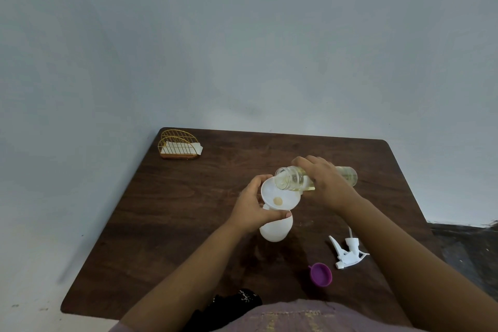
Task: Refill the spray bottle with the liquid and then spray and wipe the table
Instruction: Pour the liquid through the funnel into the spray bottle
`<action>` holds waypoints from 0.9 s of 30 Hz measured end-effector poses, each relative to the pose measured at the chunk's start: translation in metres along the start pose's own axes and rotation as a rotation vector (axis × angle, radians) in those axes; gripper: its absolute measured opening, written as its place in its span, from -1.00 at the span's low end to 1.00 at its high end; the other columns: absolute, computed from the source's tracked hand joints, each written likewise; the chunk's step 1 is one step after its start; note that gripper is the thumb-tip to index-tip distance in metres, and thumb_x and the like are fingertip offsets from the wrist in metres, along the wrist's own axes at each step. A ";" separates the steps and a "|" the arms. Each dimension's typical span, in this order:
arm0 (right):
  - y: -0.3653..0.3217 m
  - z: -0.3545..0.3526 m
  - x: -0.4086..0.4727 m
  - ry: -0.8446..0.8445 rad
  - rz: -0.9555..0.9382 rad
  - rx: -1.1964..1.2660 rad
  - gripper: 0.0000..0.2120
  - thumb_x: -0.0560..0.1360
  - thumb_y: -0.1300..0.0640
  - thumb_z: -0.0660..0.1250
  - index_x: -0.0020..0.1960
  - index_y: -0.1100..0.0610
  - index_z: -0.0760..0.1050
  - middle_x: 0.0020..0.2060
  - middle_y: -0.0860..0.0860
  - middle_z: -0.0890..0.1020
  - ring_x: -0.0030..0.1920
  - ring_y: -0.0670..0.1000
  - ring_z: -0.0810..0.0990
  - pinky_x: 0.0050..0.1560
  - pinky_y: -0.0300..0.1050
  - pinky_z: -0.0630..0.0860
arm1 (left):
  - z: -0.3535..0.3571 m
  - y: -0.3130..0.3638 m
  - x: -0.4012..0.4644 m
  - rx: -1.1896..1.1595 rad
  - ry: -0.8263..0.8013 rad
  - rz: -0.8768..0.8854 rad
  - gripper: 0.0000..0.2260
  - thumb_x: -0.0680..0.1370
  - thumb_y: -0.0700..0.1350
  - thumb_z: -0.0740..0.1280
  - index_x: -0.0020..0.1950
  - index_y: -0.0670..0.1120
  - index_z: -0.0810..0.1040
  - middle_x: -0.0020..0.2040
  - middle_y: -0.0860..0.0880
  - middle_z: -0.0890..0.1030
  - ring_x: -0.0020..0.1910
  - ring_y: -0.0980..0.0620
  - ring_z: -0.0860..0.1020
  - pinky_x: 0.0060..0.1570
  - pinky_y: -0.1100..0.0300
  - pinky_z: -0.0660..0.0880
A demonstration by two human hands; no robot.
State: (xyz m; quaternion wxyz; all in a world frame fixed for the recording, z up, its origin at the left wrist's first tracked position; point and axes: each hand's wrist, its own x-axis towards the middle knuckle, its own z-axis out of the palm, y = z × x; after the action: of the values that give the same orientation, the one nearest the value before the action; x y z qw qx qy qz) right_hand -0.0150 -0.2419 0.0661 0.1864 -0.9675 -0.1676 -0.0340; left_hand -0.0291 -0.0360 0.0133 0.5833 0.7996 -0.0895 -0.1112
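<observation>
Now pouring | our left hand (252,207) grips funnel (280,195), steadying it on spray bottle (275,229) | right hand (323,182) clasps jar (289,178), mouth tipped toward nine o'clock

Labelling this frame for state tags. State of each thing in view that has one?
spray bottle: upright, open, funnel in its neck
funnel: seated in bottle, a little liquid at its hole
clear bottle: uncapped, tipped, mouth over funnel
spray head: off, lying on table
purple cap: off, open side up
napkin holder: holding napkins
left hand: gripping funnel
right hand: gripping clear bottle
</observation>
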 end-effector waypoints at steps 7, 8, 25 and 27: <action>0.000 0.000 0.000 -0.002 0.001 -0.006 -0.56 0.33 0.09 0.50 0.15 -0.02 0.43 -0.09 -0.05 0.54 -0.06 -0.01 0.48 0.03 0.00 0.46 | 0.001 -0.001 0.001 0.006 0.002 0.004 -0.29 0.23 0.00 0.65 0.29 0.14 0.41 0.22 0.17 0.54 0.18 0.09 0.54 0.07 0.12 0.61; 0.000 0.000 0.000 -0.001 0.001 -0.005 -0.57 0.33 0.09 0.50 0.15 -0.02 0.43 -0.09 -0.05 0.54 -0.06 -0.01 0.48 0.03 0.00 0.45 | 0.001 -0.002 0.001 0.007 0.002 0.007 -0.29 0.23 0.01 0.65 0.29 0.14 0.41 0.22 0.17 0.54 0.19 0.09 0.54 0.07 0.11 0.61; -0.001 -0.001 0.000 -0.009 0.003 -0.014 -0.54 0.33 0.09 0.51 0.17 -0.01 0.43 -0.07 -0.06 0.54 -0.05 -0.02 0.47 0.03 -0.03 0.44 | 0.002 -0.002 0.001 0.006 0.008 0.010 -0.30 0.25 -0.02 0.65 0.30 0.15 0.40 0.21 0.20 0.52 0.18 0.11 0.53 0.07 0.17 0.60; -0.001 -0.001 -0.001 -0.011 0.003 -0.016 -0.54 0.34 0.10 0.51 0.18 -0.01 0.43 -0.05 -0.06 0.54 -0.03 -0.03 0.46 0.03 -0.06 0.43 | 0.002 -0.002 0.000 0.006 0.006 0.012 -0.29 0.25 -0.02 0.65 0.30 0.14 0.40 0.21 0.20 0.52 0.18 0.11 0.53 0.07 0.17 0.61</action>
State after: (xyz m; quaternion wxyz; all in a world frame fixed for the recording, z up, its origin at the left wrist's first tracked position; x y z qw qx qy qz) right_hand -0.0159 -0.2416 0.0678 0.1778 -0.9694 -0.1669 -0.0296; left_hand -0.0293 -0.0372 0.0107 0.5818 0.8012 -0.0928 -0.1050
